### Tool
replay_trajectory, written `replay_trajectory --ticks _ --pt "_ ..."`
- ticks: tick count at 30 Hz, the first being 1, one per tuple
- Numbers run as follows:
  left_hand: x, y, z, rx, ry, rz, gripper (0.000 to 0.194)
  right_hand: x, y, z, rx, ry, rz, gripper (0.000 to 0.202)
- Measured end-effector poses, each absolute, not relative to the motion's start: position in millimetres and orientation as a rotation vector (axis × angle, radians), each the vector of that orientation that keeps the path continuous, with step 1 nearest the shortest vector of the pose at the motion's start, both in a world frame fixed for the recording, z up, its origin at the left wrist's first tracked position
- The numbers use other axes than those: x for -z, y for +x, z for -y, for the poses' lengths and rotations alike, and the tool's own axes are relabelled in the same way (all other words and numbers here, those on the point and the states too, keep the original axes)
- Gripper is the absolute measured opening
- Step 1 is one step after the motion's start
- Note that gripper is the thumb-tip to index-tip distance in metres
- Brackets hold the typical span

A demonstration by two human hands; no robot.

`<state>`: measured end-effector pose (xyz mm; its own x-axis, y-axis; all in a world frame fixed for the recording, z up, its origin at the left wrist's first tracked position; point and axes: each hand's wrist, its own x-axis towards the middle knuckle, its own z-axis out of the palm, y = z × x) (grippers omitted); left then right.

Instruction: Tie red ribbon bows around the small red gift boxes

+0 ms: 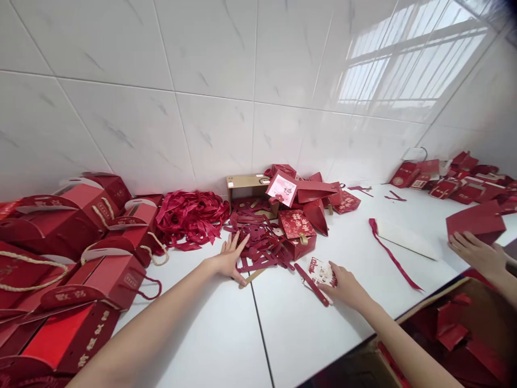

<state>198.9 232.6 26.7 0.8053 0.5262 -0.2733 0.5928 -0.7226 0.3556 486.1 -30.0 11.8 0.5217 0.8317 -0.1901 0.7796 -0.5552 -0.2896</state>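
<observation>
My left hand is spread flat at the near left edge of a heap of dark red paper strips, its fingers touching them. Under its thumb side lies a thin tan strip. On the right, my right hand grips the edge of a small white printed card with red lettering, low over the tabletop. Beside that card rests a dark red strap. Between and behind my hands sits a red gift box with gold characters.
Red handled boxes stack up on the left, beside a mound of red ribbons. An open cardboard box stands against the wall. At right, another person's hand holds a red box near a white sheet and carton.
</observation>
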Motion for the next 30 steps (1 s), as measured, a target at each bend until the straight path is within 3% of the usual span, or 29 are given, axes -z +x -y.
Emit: replay_trajectory --ticks 5,10,17,22,30 --pt "-21 221 -219 -0.072 2.640 -0.908 0.143 -16 480 20 -0.526 -2.678 1.274 0.083" --pt "-24 248 -218 -0.101 2.658 -0.978 0.137 -22 484 10 -0.657 -2.714 1.207 0.066" --pt "-18 272 -220 -0.081 2.633 -1.077 0.093 -17 481 14 -0.734 -2.594 1.184 0.056" --pt "-17 277 -218 -0.232 2.651 -1.180 0.040 -16 478 17 -0.827 -2.403 1.157 0.051" --pt "-64 306 -321 -0.373 2.554 -1.304 0.031 -17 478 17 -0.965 -2.263 1.049 0.044"
